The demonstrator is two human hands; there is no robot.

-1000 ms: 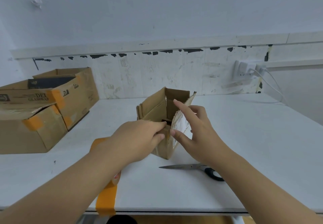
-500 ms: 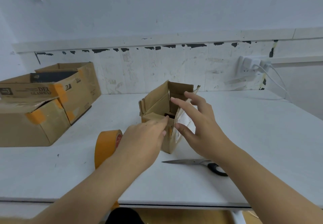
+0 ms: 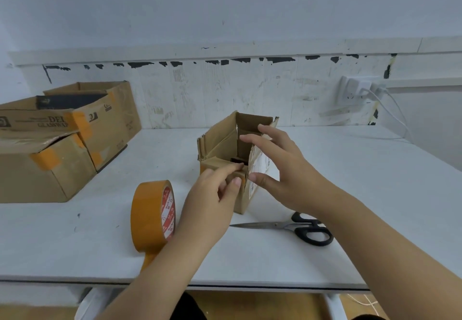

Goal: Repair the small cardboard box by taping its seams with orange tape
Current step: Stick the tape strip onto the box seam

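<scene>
The small cardboard box (image 3: 220, 142) stands at mid-table with its top flaps up. A white label is on its right flap. My left hand (image 3: 210, 202) reaches from the near side, its index finger lying on the folded near flap and its thumb against the front corner. My right hand (image 3: 282, 169) is spread with straight fingers beside the labelled right flap, thumb low near the corner. The orange tape roll (image 3: 152, 217) stands on edge left of my left wrist, and a loose strip (image 3: 147, 262) runs from it toward the table's front edge.
Scissors (image 3: 287, 227) with black handles lie just in front of the small box, blades pointing left. Two larger cardboard boxes (image 3: 50, 169) patched with orange tape sit at the far left. A wall socket (image 3: 355, 90) with a white cable is at the back right.
My left hand has let go of the near flap and slid back, uncovering the tape roll. My right hand has lifted slightly and spread its fingers. The view has tilted up.
</scene>
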